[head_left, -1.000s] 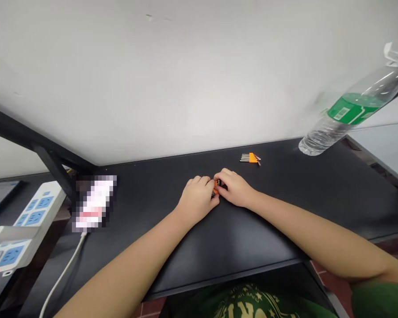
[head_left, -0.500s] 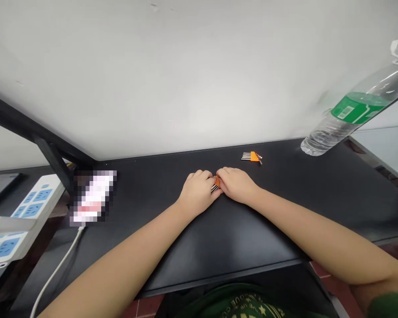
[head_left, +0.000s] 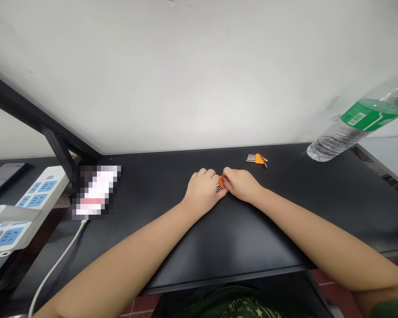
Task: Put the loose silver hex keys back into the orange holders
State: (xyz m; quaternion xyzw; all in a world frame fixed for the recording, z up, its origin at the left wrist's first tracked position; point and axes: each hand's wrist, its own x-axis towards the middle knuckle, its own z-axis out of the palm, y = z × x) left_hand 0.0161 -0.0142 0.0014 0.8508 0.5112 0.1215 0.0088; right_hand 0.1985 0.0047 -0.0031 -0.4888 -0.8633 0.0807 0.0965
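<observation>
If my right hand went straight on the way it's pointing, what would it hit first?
Your right hand points at the orange holder its fingers grip; just past that, it would likely meet your left hand. Exact depth between the fingers is unclear.

left grip (head_left: 204, 189) + right grip (head_left: 243, 184): holding orange holder (head_left: 221, 182) | 2nd holder (head_left: 259, 159): lying beyond, on tabletop (head_left: 146, 185) | bottle (head_left: 363, 115): right

I see a plain black surface (head_left: 146, 185). The centre holder (head_left: 221, 182) is orange, with silvery rods (head_left: 219, 187); the second holder (head_left: 259, 159), right of centre, is also orange. Bottle label (head_left: 368, 115), upper right: green, white marks. Power strip (head_left: 58, 173), left: white, blue socket panels (head_left: 37, 200). Shirt (head_left: 225, 293), bottom: dark green, pale yellow print (head_left: 252, 308).
</observation>
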